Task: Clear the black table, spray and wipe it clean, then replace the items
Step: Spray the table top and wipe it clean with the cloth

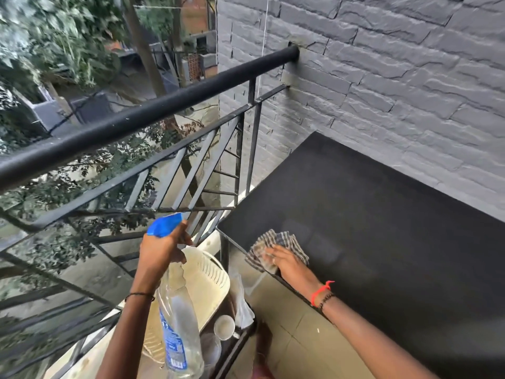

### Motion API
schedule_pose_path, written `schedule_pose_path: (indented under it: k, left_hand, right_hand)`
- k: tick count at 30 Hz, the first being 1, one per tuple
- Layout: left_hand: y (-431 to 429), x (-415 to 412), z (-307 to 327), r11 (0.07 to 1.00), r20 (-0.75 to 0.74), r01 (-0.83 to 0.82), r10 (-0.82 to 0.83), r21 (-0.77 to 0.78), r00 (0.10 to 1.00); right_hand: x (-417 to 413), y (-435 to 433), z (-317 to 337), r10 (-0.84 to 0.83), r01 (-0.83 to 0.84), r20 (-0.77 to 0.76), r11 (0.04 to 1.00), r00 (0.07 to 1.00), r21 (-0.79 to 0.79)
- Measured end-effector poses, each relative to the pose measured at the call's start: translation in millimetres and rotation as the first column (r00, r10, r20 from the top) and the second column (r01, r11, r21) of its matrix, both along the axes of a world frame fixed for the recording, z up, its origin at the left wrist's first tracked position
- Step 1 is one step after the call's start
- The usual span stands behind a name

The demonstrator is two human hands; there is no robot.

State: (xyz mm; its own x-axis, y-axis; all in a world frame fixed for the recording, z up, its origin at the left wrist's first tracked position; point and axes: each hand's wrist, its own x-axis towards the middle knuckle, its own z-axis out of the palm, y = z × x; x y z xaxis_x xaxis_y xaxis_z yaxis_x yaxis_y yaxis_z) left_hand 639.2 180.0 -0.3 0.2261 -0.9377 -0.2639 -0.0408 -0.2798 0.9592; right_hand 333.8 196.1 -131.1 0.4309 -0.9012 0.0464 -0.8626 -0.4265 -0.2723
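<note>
Black table [382, 228] is standing against the grey brick wall [396, 86]. A checked cloth [281, 242] is lying on its near corner, slightly overhanging the edge. Beside it, a lower dark stand [237, 348] is carrying a cream basket [207, 285] and a white cup [224, 326].

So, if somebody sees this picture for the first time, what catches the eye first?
Probably the clear spray bottle with its blue head, gripped by the left hand at the lower middle. Next, the right hand pressing a checked cloth on the near corner of the black table, which stands against the grey brick wall.
</note>
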Motion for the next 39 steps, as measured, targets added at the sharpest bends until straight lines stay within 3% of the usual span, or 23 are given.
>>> schedule_pose_path:
  k: [3,8,14,22,25,31,35,39]
  left_hand:
    - [8,5,3,1.0,-0.012,0.002,-0.002,-0.009,1.0]
    - [15,6,4,0.998,0.02,0.049,-0.049,-0.024,0.999]
    - [17,11,-3,0.997,0.034,0.063,-0.062,-0.039,0.997]
    - [24,20,-11,0.992,0.09,-0.085,0.094,-0.092,0.992]
    - [25,25,-10,0.985,0.096,-0.126,0.137,-0.115,0.986]
    - [25,24,-15,0.964,0.101,-0.219,0.236,-0.151,0.967]
    - [32,27,-25,0.941,0.112,-0.284,0.306,-0.183,0.945]
    - [42,38,-52,0.916,0.081,-0.334,0.358,-0.222,0.93]
  right_hand:
    - [-11,17,-2,0.009,-0.004,-0.038,0.992,0.999,0.124]
    - [-8,-13,51,-0.159,0.132,0.05,0.928,0.986,0.347]
    - [8,-58,74,0.046,0.082,-0.196,0.798,0.98,0.597]
    - [10,-78,66,0.164,0.073,-0.312,0.775,0.936,0.627]
    - [3,-72,60,0.145,0.083,-0.283,0.745,0.948,0.661]
    - [-7,-67,54,0.102,0.165,-0.365,0.758,0.926,0.631]
    - [-14,-65,56,0.096,0.132,-0.304,0.75,0.948,0.648]
    - [-20,-64,70,0.037,0.083,-0.148,0.685,0.988,0.724]
